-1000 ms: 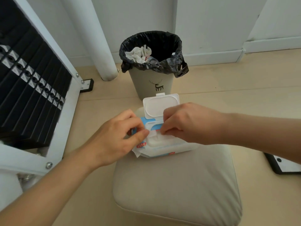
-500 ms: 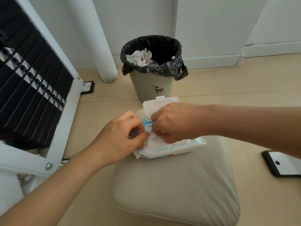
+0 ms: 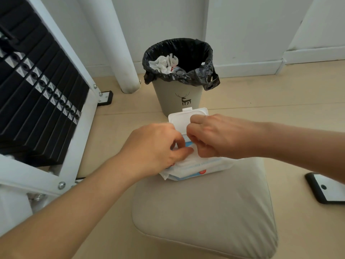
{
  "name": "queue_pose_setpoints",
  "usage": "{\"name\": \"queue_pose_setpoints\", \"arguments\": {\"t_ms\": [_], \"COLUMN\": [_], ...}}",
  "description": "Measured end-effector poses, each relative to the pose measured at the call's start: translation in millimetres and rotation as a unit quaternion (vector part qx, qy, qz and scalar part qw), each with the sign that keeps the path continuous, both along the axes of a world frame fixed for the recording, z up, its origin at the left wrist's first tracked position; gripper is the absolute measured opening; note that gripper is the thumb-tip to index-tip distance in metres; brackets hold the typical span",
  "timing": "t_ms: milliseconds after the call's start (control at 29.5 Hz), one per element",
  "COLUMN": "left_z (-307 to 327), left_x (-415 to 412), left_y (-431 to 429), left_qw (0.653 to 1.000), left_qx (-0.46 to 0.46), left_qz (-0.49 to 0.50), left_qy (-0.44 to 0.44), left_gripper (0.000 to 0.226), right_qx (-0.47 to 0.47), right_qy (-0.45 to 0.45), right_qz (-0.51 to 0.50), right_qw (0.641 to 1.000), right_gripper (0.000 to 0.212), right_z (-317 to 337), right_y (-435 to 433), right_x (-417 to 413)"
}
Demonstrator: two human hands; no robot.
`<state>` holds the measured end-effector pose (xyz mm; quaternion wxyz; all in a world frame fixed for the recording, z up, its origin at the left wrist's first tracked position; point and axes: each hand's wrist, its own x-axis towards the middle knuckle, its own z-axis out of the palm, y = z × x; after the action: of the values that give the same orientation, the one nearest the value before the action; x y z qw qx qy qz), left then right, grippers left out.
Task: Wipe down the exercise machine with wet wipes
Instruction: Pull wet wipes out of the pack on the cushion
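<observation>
So nearest the camera is the beige cushioned seat (image 3: 203,208), and the wet wipes pack (image 3: 196,168) sits on its far edge with the flip lid (image 3: 180,119) standing open. Both hands are bunched right over the opening. The left hand (image 3: 149,150) is curled, thumb and forefinger pressed down at the left side of the opening, looks like it's pinning the pack in place. The right hand (image 3: 211,136) has its fingers closed into a tight pinch just above the opening; a second ago it lay flatter over the pack, now it's shifted left and lifted a bit, so my guess is it's got the tip of a wipe and is starting the pull. Can't actually see the wipe between the fingers though, they hide it.

Means no wiping has begun; this is only fetching a fresh wipe.

Farther back, the trash bin (image 3: 179,101) with a black liner has used wipes (image 3: 164,63) in it. Off to the left is the exercise machine (image 3: 46,101), white frame and black weight stack, well apart from the hands.
</observation>
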<state>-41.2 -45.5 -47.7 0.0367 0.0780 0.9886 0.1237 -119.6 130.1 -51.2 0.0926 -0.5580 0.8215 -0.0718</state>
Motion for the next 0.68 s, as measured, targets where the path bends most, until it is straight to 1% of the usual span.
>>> {"name": "queue_pose_setpoints", "arguments": {"t_ms": [34,68,102,135,169,237,305,440,508,609,677], "left_z": [1,2,1,0,-1,-4,-9,-10,-9,-9,-10], "left_x": [-2,-4,-5,-6,-7,-7,-6,-6,-8,-8,-6], "left_y": [5,9,12,13,13,13,16,14,15,21,22], "left_qw": [1.000,1.000,1.000,0.998,0.994,0.986,0.977,0.942,0.927,0.883,0.870], "left_qx": [-0.020,-0.017,0.011,0.055,0.098,0.149,0.191,0.302,0.333,0.415,0.434], "left_qz": [0.003,0.002,0.005,0.019,0.039,0.074,0.091,0.144,0.164,0.197,0.207], "left_qy": [0.002,0.003,0.001,-0.007,-0.015,-0.014,-0.014,-0.036,-0.053,-0.099,-0.109], "left_gripper": [0.026,0.020,0.015,0.010,0.006,0.006,0.007,0.015,0.015,0.018,0.019], "right_qx": [-0.002,-0.011,-0.027,-0.048,-0.068,-0.103,-0.117,-0.116,-0.109,-0.097,-0.102], "right_qy": [0.001,-0.002,-0.006,-0.010,-0.015,-0.032,-0.053,-0.116,-0.147,-0.174,-0.197], "right_qz": [0.009,0.014,0.016,0.010,0.002,-0.012,-0.033,-0.095,-0.122,-0.136,-0.163], "right_qw": [1.000,1.000,0.999,0.999,0.998,0.994,0.991,0.982,0.976,0.970,0.961], "right_gripper": [0.010,0.009,0.006,0.008,0.015,0.026,0.026,0.015,0.016,0.020,0.019], "right_z": [0,-1,-3,-4,-4,-7,-11,-10,-7,-4,-4], "right_y": [0,1,2,4,5,8,9,11,11,10,10], "right_x": [1,1,2,3,4,6,6,-1,-4,-7,-6]}}
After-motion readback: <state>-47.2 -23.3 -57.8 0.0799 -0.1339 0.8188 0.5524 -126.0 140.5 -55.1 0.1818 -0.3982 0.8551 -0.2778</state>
